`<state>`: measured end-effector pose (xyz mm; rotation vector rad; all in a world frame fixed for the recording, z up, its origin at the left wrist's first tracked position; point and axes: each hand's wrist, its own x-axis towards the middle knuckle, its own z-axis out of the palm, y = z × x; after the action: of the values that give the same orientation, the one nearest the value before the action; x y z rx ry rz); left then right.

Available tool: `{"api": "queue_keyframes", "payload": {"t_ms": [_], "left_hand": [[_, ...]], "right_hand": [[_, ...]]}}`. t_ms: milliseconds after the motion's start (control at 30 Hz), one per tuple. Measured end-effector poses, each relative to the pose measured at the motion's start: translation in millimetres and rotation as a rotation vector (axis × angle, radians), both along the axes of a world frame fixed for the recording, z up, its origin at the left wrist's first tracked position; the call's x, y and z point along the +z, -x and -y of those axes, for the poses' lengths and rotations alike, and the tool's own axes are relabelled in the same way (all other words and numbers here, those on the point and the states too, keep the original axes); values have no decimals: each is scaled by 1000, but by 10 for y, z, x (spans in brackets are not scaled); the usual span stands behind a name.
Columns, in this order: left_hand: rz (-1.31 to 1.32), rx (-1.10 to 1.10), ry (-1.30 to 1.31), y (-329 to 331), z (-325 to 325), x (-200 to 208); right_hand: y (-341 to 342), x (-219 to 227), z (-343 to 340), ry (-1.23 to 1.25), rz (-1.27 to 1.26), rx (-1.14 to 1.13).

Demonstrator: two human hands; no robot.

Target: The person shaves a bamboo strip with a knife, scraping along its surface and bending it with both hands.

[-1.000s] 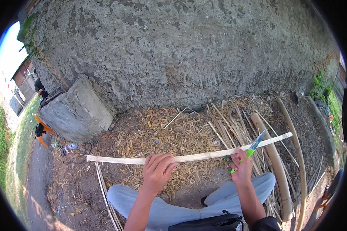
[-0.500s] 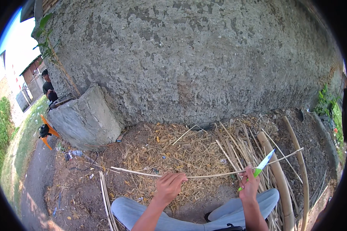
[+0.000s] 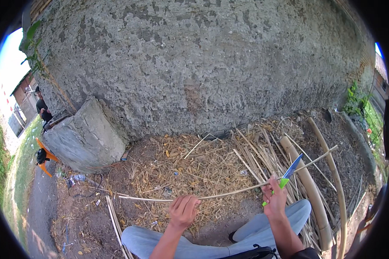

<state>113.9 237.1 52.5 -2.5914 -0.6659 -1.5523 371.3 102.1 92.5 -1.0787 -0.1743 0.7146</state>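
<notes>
A long, thin bamboo strip stretches across in front of me above the ground, bowed slightly, its right end higher than its left. My left hand is closed round it left of the middle. My right hand grips a knife with a bright green handle, blade pointing up and to the right. The strip also runs through the right hand, just behind the knife. Whether the blade's edge touches the strip, I cannot tell.
Split bamboo strips lie piled at the right beside a thick bamboo pole and a thinner one. More strips lie by my left knee. A rough wall and concrete block stand ahead. A person is far left.
My view has turned slightly right and down. The strip's right end has risen, so it slants more. The knife has tilted with the right hand; both hands keep their hold.
</notes>
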Motion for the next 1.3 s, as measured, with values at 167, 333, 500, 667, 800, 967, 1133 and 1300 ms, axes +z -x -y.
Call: {"api": "queue_keyframes", "payload": {"t_ms": [167,333,500,667,800,967,1133,1300], "left_hand": [[-8,115,30,12,-89,-18],[158,45,376,88,-91,-251],[88,-1,549,22,74,-196],[-104,-84,742,-53,140,-391],[-130,-130,796,-127,205,-388],[-171,-155,915,-120,226,-453],[-140,-126,1028,-62,218,-456],[-228,-134,933,14,213,-531]], "right_hand": [[83,122,-81,3,29,5],[-33,-14,-93,21,-10,-43],[-233,-331,-48,97,-87,-98],[-302,-630,97,174,-75,-107],[-271,-675,183,169,-47,-49],[-152,-625,181,154,-18,-51],[-118,-615,169,134,45,-23],[-53,-557,133,60,122,10]]}}
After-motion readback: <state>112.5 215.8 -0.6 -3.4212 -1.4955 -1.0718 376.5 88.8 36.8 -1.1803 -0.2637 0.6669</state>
